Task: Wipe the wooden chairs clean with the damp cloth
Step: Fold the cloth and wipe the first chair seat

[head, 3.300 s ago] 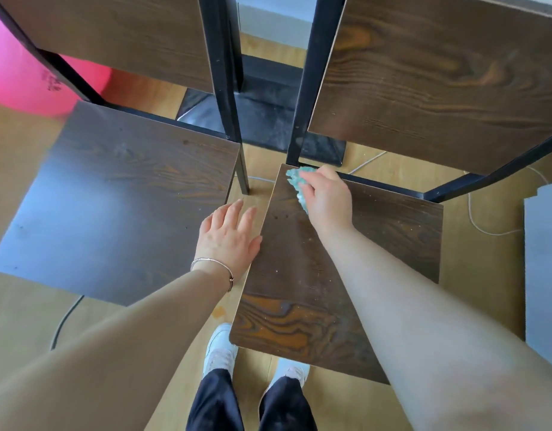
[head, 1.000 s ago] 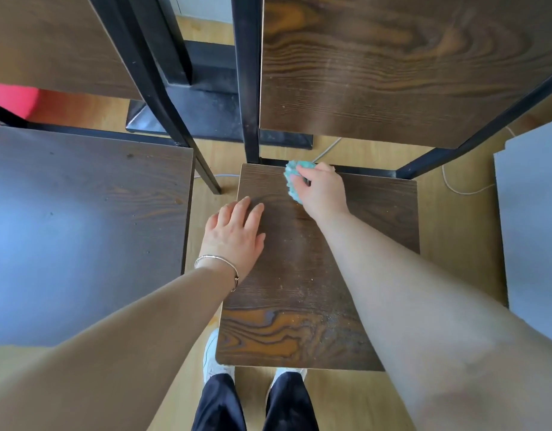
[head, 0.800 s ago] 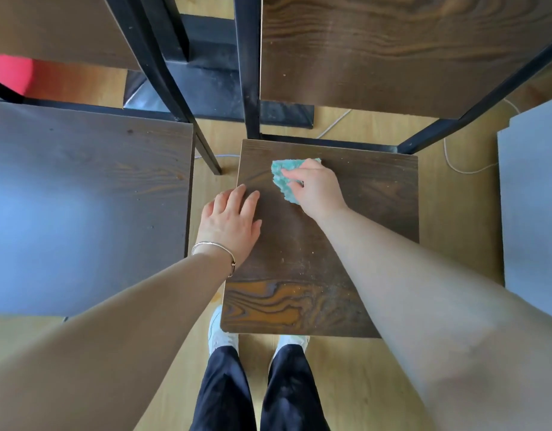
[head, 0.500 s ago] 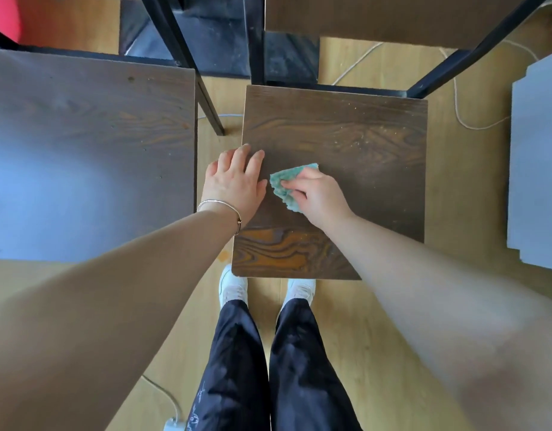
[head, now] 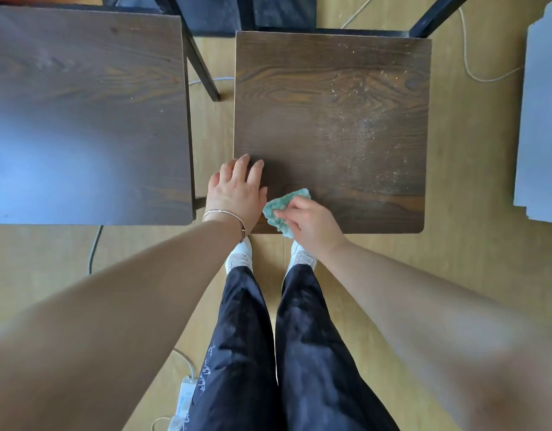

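Since half a second ago the teal cloth is sliding back toward the seat's near edge; it is now sitting at the lower left corner of the right chair seat, centre frame. Right grip is clenching the bunched cloth, fingers curled round it, pressing it onto the wood. Left grip is lying flat and released just beside the cloth, fingers resting over the seat's left edge, thin bracelet circling the wrist. Pale crumbs are dotting the seat's right half. Second chair seat is filling the upper left, apart from the first. White shoes are standing on the wood floor just below the seat. Grey panel is lying along the right edge.
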A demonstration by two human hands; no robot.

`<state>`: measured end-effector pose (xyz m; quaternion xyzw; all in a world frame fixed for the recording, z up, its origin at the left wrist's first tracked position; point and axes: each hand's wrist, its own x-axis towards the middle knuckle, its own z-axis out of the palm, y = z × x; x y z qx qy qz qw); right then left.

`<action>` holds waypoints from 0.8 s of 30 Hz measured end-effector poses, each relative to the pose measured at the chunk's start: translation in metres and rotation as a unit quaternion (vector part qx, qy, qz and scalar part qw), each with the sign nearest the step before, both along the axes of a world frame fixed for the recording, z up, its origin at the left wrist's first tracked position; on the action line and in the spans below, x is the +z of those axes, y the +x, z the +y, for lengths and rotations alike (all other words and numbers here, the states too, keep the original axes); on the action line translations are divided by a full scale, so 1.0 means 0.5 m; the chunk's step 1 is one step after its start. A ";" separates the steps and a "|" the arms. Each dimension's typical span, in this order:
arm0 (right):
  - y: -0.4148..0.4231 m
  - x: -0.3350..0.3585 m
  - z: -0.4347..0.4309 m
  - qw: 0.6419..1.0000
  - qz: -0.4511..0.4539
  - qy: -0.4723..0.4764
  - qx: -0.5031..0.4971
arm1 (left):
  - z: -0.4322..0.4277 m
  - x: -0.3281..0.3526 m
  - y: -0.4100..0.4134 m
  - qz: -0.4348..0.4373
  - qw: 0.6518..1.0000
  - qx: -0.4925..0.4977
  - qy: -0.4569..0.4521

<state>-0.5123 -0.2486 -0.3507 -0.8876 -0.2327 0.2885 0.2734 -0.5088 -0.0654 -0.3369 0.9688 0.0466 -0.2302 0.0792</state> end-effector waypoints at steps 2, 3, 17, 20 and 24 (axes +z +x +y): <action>-0.026 0.007 -0.008 0.999 -0.002 -0.015 0.034 | -0.002 0.002 -0.007 0.000 1.000 -0.001 0.000; -0.037 0.011 -0.009 0.998 0.001 -0.025 0.053 | -0.002 0.004 -0.008 -0.001 1.000 -0.002 0.000; 0.186 0.096 -0.076 0.974 0.077 0.046 -0.208 | -0.010 0.023 0.169 -0.034 0.999 -0.013 0.020; 0.373 0.095 -0.092 0.957 0.002 0.026 -0.289 | -0.013 0.025 0.229 -0.049 0.998 -0.012 0.025; 0.553 0.050 -0.108 0.921 -0.083 -0.030 -0.379 | -0.015 0.019 0.300 -0.071 0.997 -0.017 0.034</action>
